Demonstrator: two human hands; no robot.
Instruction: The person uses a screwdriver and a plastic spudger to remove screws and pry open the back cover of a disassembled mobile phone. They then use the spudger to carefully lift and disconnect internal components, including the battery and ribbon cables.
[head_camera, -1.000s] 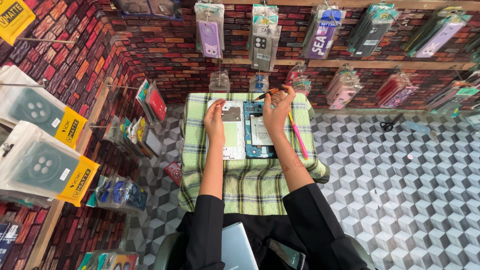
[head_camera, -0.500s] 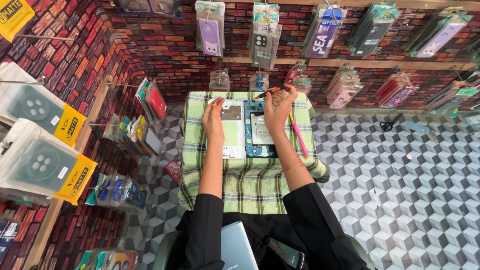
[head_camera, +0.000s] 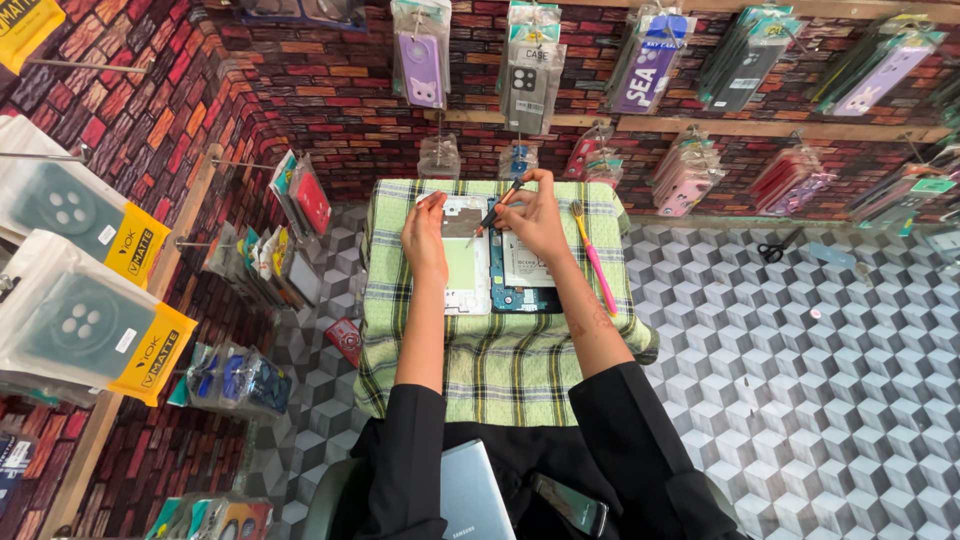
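On a small table covered with a green checked cloth (head_camera: 500, 370) lie a white phone frame (head_camera: 467, 262) and an opened phone body with a blue circuit board and white battery (head_camera: 522, 280). My left hand (head_camera: 425, 237) rests on the left edge of the white frame. My right hand (head_camera: 537, 218) holds a thin dark screwdriver (head_camera: 492, 217), its tip pointing down-left at the seam between the frame and the opened phone.
A pink toothbrush (head_camera: 593, 258) lies on the cloth right of my right hand. Packaged phone cases (head_camera: 530, 75) hang on the brick-pattern wall ahead and on racks at left. Scissors (head_camera: 775, 247) lie on the cube-pattern floor. A tablet (head_camera: 478, 495) and a dark phone (head_camera: 570, 503) rest in my lap.
My right hand has shifted slightly left and tilted the screwdriver tip down toward the phone parts. My left hand stays on the frame.
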